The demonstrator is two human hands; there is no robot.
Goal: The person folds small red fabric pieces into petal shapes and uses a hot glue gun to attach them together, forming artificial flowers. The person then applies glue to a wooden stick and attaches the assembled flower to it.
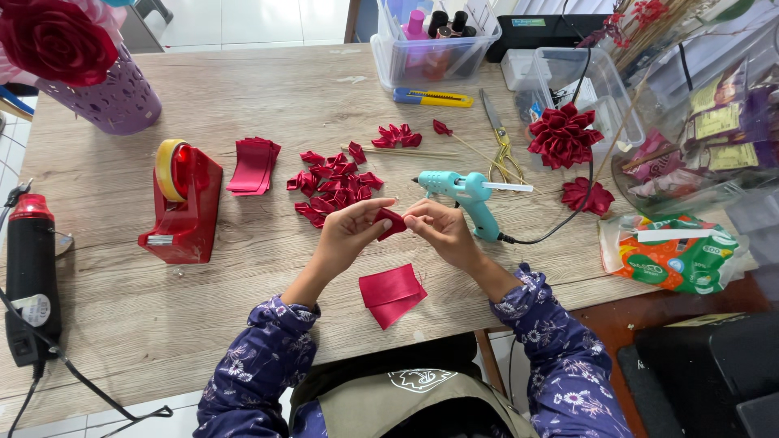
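Both my hands meet above the wooden table [122,324]. My left hand [349,231] and my right hand [442,231] together pinch a small folded piece of red ribbon [392,222] between their fingertips. Just below them, flat red ribbon squares [392,294] lie near the table's front edge. A heap of folded red ribbon petals [334,185] sits just beyond my left hand. A teal glue gun [466,195] stands right beside my right hand, its cable trailing off to the right.
A red tape dispenser [182,203] and a stack of red ribbon pieces [253,166] lie at left. Scissors [497,134], a yellow-blue cutter [432,98], finished red ribbon flowers [564,136], clear plastic boxes [434,45], a purple vase [105,93] and a heat tool [31,276] surround the work spot.
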